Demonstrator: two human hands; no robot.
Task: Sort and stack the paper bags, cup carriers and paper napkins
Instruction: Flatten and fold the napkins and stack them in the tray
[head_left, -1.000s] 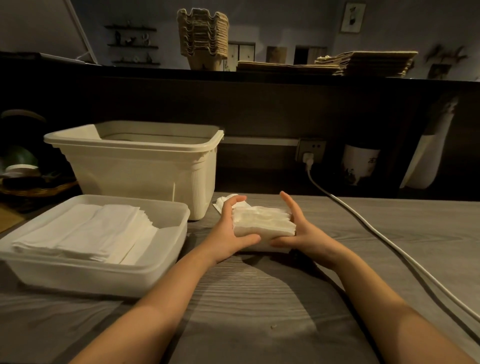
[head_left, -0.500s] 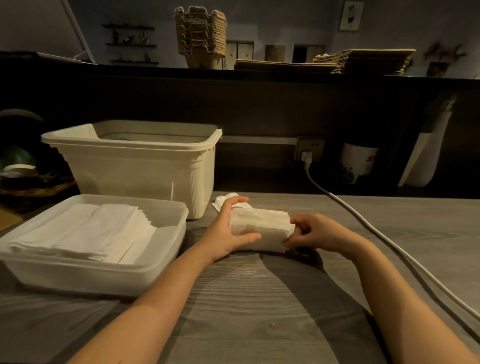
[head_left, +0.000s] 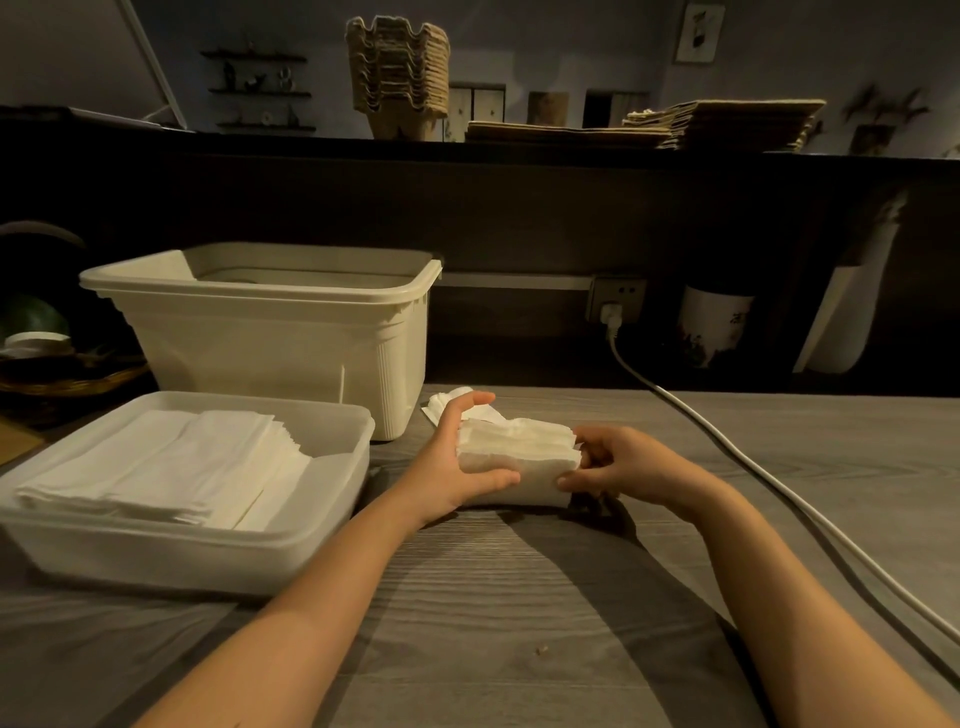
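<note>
A thick stack of white paper napkins (head_left: 524, 452) sits on the grey wooden table at the middle. My left hand (head_left: 457, 457) grips its left end, thumb in front and fingers over the back. My right hand (head_left: 618, 462) pinches its right end with curled fingers. A loose napkin (head_left: 441, 405) lies just behind. More napkins (head_left: 171, 462) lie stacked in a shallow white tray (head_left: 322, 519) on the left. On the high ledge stand stacked cup carriers (head_left: 397, 73) and flat brown paper bags (head_left: 691, 124).
A tall cream plastic bin (head_left: 291, 338) stands behind the tray. A white power cable (head_left: 753, 467) runs from a wall socket (head_left: 615, 301) across the table's right side. A white cup (head_left: 714, 327) and a basket (head_left: 62, 379) sit at the back.
My right hand has curled from an open palm against the stack's end into a pinch on it. The left hand has kept its hold.
</note>
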